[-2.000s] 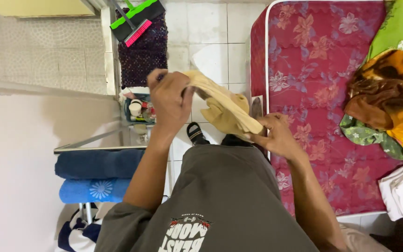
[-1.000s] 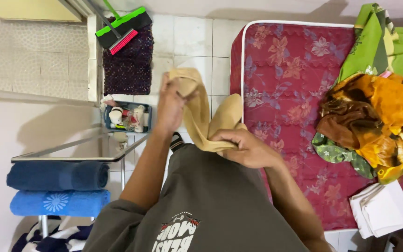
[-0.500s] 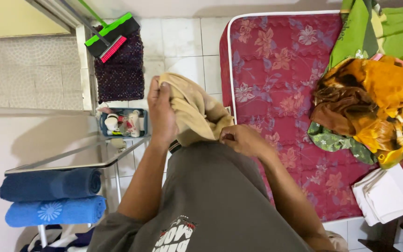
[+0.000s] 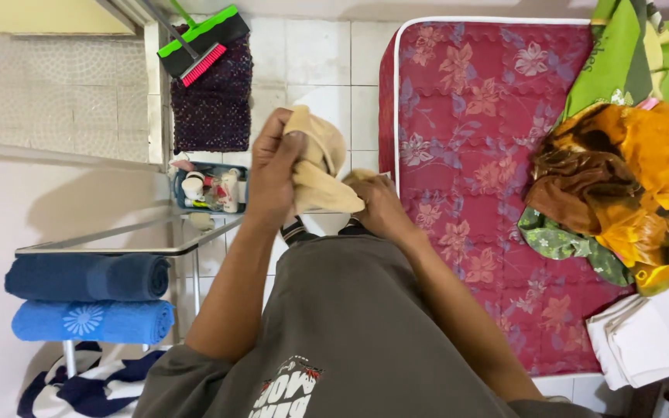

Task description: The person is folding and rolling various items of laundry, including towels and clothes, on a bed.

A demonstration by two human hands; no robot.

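Cloth (image 4: pixel 320 182), beige and bunched, clamped in left hand (image 4: pixel 274 174) and right hand (image 4: pixel 377 207). Held over white floor tiles (image 4: pixel 311 62), just beside red floral mattress (image 4: pixel 474 155).

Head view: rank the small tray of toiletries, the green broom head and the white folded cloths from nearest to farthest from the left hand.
1. Small tray of toiletries: on the floor just beside the left hand, which grips the beige cloth.
2. Green broom head: farther up the floor, on the dark mat.
3. White folded cloths: far across the red mattress, at its near corner.
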